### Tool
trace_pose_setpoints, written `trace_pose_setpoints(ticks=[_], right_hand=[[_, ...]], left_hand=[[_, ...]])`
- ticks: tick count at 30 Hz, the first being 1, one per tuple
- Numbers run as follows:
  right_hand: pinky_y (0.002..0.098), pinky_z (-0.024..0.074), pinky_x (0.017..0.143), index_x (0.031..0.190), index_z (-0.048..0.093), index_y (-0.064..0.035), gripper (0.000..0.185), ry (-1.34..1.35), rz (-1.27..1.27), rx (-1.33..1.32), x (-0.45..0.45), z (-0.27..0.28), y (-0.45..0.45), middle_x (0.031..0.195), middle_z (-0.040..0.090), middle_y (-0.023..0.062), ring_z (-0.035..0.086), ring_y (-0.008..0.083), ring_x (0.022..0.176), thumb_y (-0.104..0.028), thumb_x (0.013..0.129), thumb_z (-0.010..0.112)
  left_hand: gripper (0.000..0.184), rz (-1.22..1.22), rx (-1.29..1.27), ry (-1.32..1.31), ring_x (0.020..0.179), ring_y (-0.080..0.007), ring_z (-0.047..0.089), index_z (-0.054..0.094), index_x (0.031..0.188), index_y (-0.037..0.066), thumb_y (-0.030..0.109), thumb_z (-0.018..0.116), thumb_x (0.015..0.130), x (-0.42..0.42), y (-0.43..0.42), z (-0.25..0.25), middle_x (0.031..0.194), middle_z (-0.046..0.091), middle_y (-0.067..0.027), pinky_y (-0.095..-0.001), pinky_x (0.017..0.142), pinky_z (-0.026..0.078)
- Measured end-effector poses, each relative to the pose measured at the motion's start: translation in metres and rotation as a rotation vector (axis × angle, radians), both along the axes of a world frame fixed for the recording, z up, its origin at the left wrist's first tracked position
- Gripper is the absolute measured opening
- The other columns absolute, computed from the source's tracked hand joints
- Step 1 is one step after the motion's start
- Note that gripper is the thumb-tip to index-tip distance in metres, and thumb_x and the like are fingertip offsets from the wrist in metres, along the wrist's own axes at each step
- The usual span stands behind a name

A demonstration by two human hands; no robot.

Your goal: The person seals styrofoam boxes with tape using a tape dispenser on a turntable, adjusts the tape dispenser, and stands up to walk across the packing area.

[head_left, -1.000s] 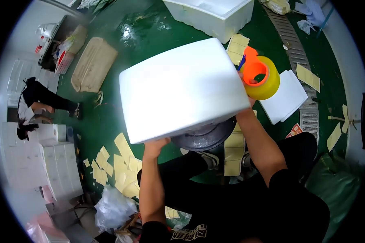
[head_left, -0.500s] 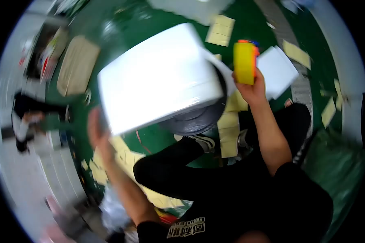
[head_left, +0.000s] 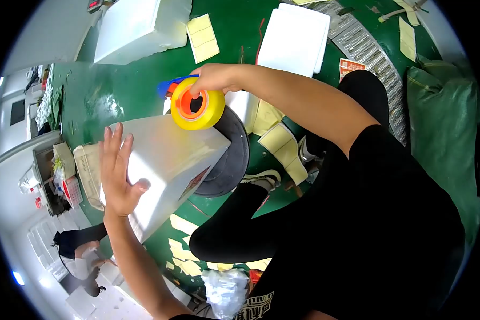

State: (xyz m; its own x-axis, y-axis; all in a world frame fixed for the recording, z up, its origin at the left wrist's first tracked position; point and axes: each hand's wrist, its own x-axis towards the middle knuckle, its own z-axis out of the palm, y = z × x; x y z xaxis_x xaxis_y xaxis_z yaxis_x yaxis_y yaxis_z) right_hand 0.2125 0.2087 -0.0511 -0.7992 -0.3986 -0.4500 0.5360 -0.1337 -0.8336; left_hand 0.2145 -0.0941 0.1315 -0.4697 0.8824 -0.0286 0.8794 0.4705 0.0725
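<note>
My right hand (head_left: 218,78) grips a tape dispenser with a large roll of yellow tape (head_left: 210,113), an orange core and a blue part at its far end. It is held over the top edge of a white foam box (head_left: 168,152). My left hand (head_left: 120,178) is open, fingers spread, at the left side of the box; whether the palm presses on it I cannot tell. The box rests on a round dark grey support (head_left: 232,152). Part of a dark label shows on the box side facing me.
White lids (head_left: 293,40) lie on the green floor, near a metal grate (head_left: 365,48). Another white foam box (head_left: 138,29) stands at the back. Yellow sheets (head_left: 202,38) are scattered about. A green sack (head_left: 440,117) is at my right. Another person (head_left: 82,250) bends over at the far left.
The box has turned and sits lower on the round support. My right hand has brought the tape dispenser leftward over the box. My left hand remains at its left side, fingers now spread.
</note>
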Motion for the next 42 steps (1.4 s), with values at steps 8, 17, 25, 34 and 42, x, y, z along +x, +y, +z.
trace_pose_setpoints(ticks=[8,17,25,34,42], right_hand=[[0.034,0.0591,0.074,0.122,0.056,-0.0024,0.048,0.033,0.033,-0.056,-0.034,-0.019,-0.014,0.103,0.068,0.01,0.071,0.0202,0.086,-0.01,0.077,0.07],[0.0302,0.0525,0.066,0.124,0.06,-0.0092,0.05,0.139,0.284,0.133,-0.04,-0.004,-0.011,0.1,0.066,0.0061,0.065,0.0165,0.081,-0.014,0.076,0.072],[0.0332,0.0585,0.068,0.135,0.056,-0.0096,0.061,0.126,0.316,0.154,-0.014,0.001,-0.004,0.103,0.068,0.0079,0.068,0.0179,0.083,-0.012,0.076,0.071],[0.0338,0.0604,0.066,0.128,0.06,-0.0101,0.055,0.144,0.3,0.243,0.011,0.014,-0.003,0.103,0.069,0.0077,0.07,0.0171,0.083,-0.017,0.074,0.069],[0.0463,0.0597,0.081,0.14,0.051,-0.0199,0.067,0.109,0.352,0.304,0.037,0.007,0.001,0.121,0.064,0.0079,0.064,0.0231,0.108,-0.027,0.076,0.071]], left_hand=[[0.091,-0.037,-0.04,0.027,0.148,-0.0424,0.025,0.044,0.15,0.012,0.08,0.032,0.09,-0.004,-0.003,-0.001,0.157,0.037,-0.0184,-0.0562,0.119,0.015],[0.091,-0.048,-0.044,0.032,0.147,-0.0424,0.028,0.047,0.148,0.013,0.081,0.034,0.089,-0.005,-0.001,-0.001,0.155,0.04,-0.0183,-0.0555,0.119,0.017],[0.09,-0.043,-0.017,0.035,0.145,-0.0424,0.032,0.049,0.146,0.012,0.081,0.037,0.088,-0.003,0.0,-0.001,0.153,0.042,-0.0185,-0.0551,0.117,0.022],[0.092,-0.048,-0.042,0.039,0.143,-0.0423,0.036,0.055,0.139,0.01,0.082,0.043,0.084,0.003,0.002,0.005,0.149,0.047,-0.0174,-0.0543,0.116,0.026],[0.087,-0.118,0.026,-0.001,0.142,-0.0395,0.037,0.062,0.128,0.009,0.081,0.051,0.08,0.005,0.006,0.002,0.141,0.054,-0.0144,-0.0546,0.114,0.028]])
